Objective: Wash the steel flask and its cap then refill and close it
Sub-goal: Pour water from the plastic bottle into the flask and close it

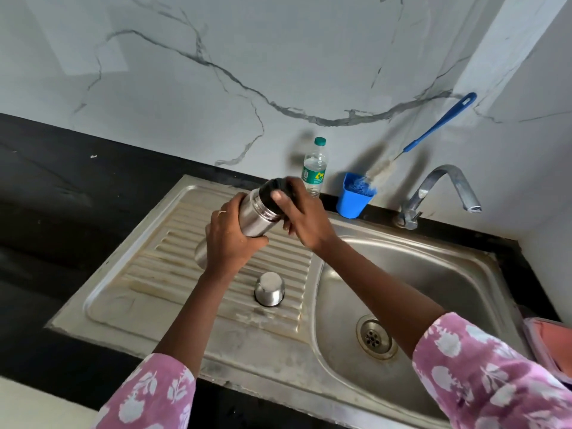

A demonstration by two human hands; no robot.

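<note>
I hold the steel flask (255,216) tilted above the ribbed drainboard (173,274), its top pointing away and to the right. My left hand (230,239) grips the flask's body from below. My right hand (301,216) is curled round the black stopper (277,187) at the flask's mouth. The steel cup-shaped cap (269,289) stands upside down on the drainboard, nearer to me than the flask and apart from both hands.
The sink basin (418,274) with its drain (376,337) lies to the right, the tap (439,193) behind it. A plastic water bottle (314,167) and a blue cup (353,196) holding a blue-handled bottle brush (433,128) stand by the wall. Black counter (46,196) spreads left.
</note>
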